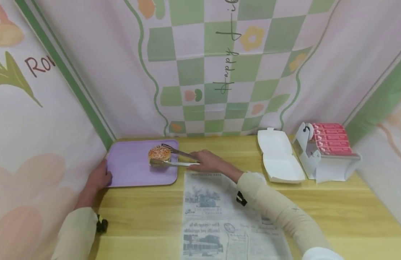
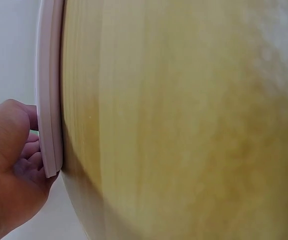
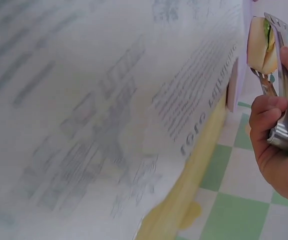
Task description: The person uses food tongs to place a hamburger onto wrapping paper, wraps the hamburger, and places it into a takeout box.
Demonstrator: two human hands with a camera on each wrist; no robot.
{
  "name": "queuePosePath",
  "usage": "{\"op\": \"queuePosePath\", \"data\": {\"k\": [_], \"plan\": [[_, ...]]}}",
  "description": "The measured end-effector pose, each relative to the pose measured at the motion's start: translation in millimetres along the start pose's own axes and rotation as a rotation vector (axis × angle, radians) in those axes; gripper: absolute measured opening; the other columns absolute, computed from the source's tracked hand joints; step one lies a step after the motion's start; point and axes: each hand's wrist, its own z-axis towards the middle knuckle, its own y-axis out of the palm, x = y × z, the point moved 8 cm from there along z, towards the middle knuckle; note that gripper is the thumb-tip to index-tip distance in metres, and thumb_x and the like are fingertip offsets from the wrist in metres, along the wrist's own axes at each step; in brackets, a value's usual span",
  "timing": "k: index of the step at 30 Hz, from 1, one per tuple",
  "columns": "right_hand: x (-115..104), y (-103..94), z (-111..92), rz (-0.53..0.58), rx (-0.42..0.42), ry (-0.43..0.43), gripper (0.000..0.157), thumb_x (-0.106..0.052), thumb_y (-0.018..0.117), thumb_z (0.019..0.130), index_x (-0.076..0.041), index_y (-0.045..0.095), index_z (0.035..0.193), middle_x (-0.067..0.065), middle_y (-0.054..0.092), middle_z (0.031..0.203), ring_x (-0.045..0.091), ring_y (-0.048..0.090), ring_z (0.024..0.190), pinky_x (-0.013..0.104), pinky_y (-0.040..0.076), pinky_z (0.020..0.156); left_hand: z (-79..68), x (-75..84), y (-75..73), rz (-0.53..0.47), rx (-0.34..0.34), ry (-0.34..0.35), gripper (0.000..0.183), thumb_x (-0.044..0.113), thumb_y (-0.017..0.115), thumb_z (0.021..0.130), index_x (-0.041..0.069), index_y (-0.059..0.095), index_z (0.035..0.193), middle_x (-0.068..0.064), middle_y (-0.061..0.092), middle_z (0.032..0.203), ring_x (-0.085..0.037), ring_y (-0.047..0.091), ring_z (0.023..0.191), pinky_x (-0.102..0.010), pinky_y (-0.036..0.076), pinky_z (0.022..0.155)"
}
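we find the right hand [image 1: 207, 161] grasping metal tongs [image 1: 184, 164], their arms either side of a filled sesame bun [image 1: 159, 153] at the right end of the purple tray [image 1: 127, 164], whose left edge the left hand [image 1: 97, 176] grips, printed paper [image 1: 203, 220] lying nearby on the wooden table [image 1: 138, 216].

We grip with our left hand [image 1: 99, 175] out to the side, while our right arm [image 1: 278, 207] slants inward, right hand [image 1: 207, 161] curled.

Your right hand [image 3: 279, 170]: cut off by right-wrist view's edge. Printed paper [image 1: 229, 216]: runs off head view's bottom, partly hidden beneath your sleeve [image 1: 278, 206]; fine print too small.
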Motion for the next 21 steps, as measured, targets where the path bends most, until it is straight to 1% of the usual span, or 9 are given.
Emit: {"op": "queuePosePath", "data": {"k": [2, 5, 7, 11, 14, 17, 21], "plan": [[0, -5.2, -7, 0.005, 0.008, -0.014, 0.049, -0.036, 0.067, 0.094, 0.002, 0.064, 0.125, 0.003, 0.068, 0.080, 0.008, 0.052, 0.062, 0.025, 0.048, 0.061, 0.0, 2.8, -0.6, 0.002, 0.008, 0.007, 0.045, 0.004, 0.047, 0.088, -0.018, 0.036, 0.126, -0.043, 0.053, 0.111, -0.056, 0.056, 0.101, -0.064, 0.046, 0.090], [1, -11.9, -19, 0.011, 0.001, -0.010, 0.051, -0.036, 0.066, 0.095, 0.002, 0.061, 0.129, 0.000, 0.061, 0.072, 0.005, 0.044, 0.057, 0.023, 0.041, 0.057, 0.0, 5.9, -2.1, 0.008, 0.015, 0.017, 0.047, 0.003, 0.047, 0.087, -0.019, 0.036, 0.126, -0.043, 0.054, 0.109, -0.056, 0.056, 0.099, -0.064, 0.047, 0.089], [2, -16.0, -29, 0.021, -0.010, 0.005, 0.054, -0.037, 0.065, 0.096, 0.002, 0.059, 0.133, -0.002, 0.056, 0.067, 0.005, 0.038, 0.053, 0.023, 0.036, 0.055, -0.3, 6.3, -2.3, 0.014, 0.012, 0.016, 0.050, 0.003, 0.046, 0.087, -0.020, 0.034, 0.130, -0.045, 0.052, 0.115, -0.058, 0.055, 0.104, -0.064, 0.046, 0.092], [2, -24.8, -50, 0.035, -0.028, 0.038, 0.059, -0.040, 0.064, 0.096, -0.001, 0.054, 0.139, -0.006, 0.046, 0.058, 0.004, 0.029, 0.049, 0.022, 0.029, 0.052, 0.6, 6.0, -1.9, 0.020, -0.002, 0.009, 0.053, 0.003, 0.045, 0.088, -0.021, 0.030, 0.134, -0.048, 0.049, 0.120, -0.061, 0.052, 0.109, -0.065, 0.044, 0.095], [2, -31.8, -68, 0.044, -0.032, 0.066, 0.063, -0.043, 0.064, 0.096, -0.002, 0.052, 0.142, -0.008, 0.041, 0.055, 0.004, 0.025, 0.048, 0.021, 0.027, 0.051, 1.6, 5.9, -1.0, 0.026, -0.013, 0.006, 0.056, 0.004, 0.044, 0.089, -0.021, 0.027, 0.136, -0.048, 0.046, 0.125, -0.062, 0.049, 0.114, -0.066, 0.043, 0.098], [1, -38.1, -87, 0.052, -0.026, 0.088, 0.067, -0.046, 0.064, 0.095, 0.000, 0.051, 0.142, -0.011, 0.040, 0.056, 0.003, 0.026, 0.048, 0.021, 0.028, 0.051, 1.9, 6.3, -0.9, 0.031, -0.018, 0.011, 0.057, 0.003, 0.044, 0.090, -0.022, 0.026, 0.137, -0.049, 0.044, 0.127, -0.063, 0.047, 0.116, -0.066, 0.042, 0.099], [1, -41.8, -111, 0.052, -0.028, 0.109, 0.069, -0.048, 0.063, 0.095, -0.001, 0.050, 0.144, -0.011, 0.036, 0.054, 0.003, 0.024, 0.047, 0.020, 0.028, 0.049, 0.9, 7.1, -0.8, 0.029, -0.017, 0.023, 0.051, 0.002, 0.046, 0.089, -0.022, 0.031, 0.131, -0.048, 0.048, 0.119, -0.061, 0.052, 0.109, -0.065, 0.044, 0.094]]}}
